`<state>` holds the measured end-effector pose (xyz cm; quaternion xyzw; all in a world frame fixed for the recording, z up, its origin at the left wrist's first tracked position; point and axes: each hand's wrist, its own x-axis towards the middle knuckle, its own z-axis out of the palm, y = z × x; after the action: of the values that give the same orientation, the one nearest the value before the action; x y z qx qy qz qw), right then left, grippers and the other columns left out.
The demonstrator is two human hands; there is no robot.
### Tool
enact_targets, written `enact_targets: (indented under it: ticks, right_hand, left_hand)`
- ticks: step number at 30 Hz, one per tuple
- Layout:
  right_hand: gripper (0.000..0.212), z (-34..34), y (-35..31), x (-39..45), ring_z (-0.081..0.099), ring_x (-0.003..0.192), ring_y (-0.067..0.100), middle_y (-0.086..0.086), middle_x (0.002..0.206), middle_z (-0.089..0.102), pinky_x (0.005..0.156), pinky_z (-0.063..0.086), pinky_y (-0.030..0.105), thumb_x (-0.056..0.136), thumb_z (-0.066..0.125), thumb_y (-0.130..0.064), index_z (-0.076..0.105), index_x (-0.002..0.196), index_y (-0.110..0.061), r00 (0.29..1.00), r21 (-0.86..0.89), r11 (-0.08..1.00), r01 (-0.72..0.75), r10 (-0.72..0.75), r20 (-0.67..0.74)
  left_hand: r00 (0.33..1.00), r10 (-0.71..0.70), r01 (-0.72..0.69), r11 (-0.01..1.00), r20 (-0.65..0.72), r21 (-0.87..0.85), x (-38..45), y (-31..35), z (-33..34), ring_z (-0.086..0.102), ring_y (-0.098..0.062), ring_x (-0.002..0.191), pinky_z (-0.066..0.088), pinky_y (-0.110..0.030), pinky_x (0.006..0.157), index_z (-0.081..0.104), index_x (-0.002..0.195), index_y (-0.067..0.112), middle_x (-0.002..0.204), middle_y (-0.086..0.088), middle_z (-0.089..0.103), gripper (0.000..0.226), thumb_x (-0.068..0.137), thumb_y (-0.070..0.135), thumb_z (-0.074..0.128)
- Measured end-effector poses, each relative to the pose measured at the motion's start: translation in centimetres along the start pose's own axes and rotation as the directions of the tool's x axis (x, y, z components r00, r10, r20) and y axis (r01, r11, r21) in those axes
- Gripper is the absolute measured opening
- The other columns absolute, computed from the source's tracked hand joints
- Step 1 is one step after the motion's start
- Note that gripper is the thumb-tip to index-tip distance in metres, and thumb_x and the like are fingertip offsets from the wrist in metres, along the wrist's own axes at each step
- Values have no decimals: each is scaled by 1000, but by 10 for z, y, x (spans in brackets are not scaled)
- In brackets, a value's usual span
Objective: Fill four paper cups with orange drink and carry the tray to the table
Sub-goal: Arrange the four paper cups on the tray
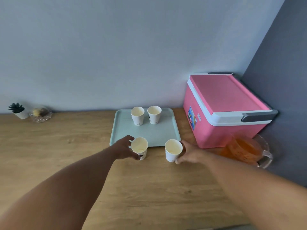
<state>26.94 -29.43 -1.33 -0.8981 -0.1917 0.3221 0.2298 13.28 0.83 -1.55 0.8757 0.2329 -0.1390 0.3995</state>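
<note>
A pale green tray (pixel 126 130) lies on the wooden counter against the wall. Two white paper cups (pixel 137 116) (pixel 154 115) stand upright at the tray's far side, both looking empty. My left hand (pixel 123 149) grips a third paper cup (pixel 139 147) just in front of the tray's near edge. My right hand (pixel 191 153) grips a fourth paper cup (pixel 173 150) to the right of it, also in front of the tray. A glass jug of orange drink (pixel 245 151) stands at the right, its handle toward me.
A pink cooler box (pixel 222 107) with a white and grey lid stands right of the tray, by the dark side wall. At the far left are a small potted plant (pixel 17 110) and a glass dish (pixel 40 114). The wooden counter (pixel 66 146) reaches toward me.
</note>
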Motion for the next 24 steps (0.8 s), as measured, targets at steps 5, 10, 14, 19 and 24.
enact_targets:
  ticks: [5, 10, 14, 19, 24]
  right_hand:
    - [77, 17, 2, 18, 63, 111, 12, -12, 117, 66, 96, 53, 33, 57, 93, -43, 55, 123, -31, 994, 100, 989, 107, -105, -24]
    - [70, 11, -8, 25, 62, 111, 12, -13, 117, 66, 95, 51, 32, 65, 92, -44, 54, 121, -28, 985, 87, 983, 164, -168, 37]
    - [68, 0, -19, 27, 62, 111, 12, -14, 116, 66, 90, 51, 30, 66, 92, -45, 54, 121, -30, 979, 100, 975, 200, -202, 16]
    - [71, -12, -36, 33, 62, 111, 14, -12, 116, 66, 87, 49, 30, 67, 92, -43, 52, 125, -30, 977, 113, 971, 210, -206, -50]
    - [75, -21, -48, 48, 59, 112, 20, -5, 120, 63, 86, 49, 33, 68, 92, -43, 49, 127, -25, 986, 71, 989, 129, -121, -116]
  left_hand:
    - [985, -33, 23, 998, -172, -61, -8, 16, 27, 60, -19, 103, 48, -31, 81, 49, 122, 23, 115, 4, 61, 80, 58, 35, 94]
    - [970, -66, 52, 996, -233, -67, -17, 22, 27, 61, -18, 102, 52, -33, 81, 48, 121, 21, 113, 4, 61, 77, 60, 40, 91]
    - [956, -70, 46, 995, -285, -89, -23, 30, 12, 60, -14, 101, 52, -33, 81, 49, 119, 20, 110, 7, 60, 73, 63, 43, 89]
    - [939, -67, 39, 995, -336, -90, -18, 36, -9, 58, -15, 97, 47, -28, 67, 47, 118, 20, 106, 7, 58, 66, 69, 43, 86]
    - [944, -42, 24, 998, -329, -59, 3, 36, -18, 59, -17, 98, 44, -29, 70, 49, 119, 20, 110, 5, 61, 71, 67, 50, 86]
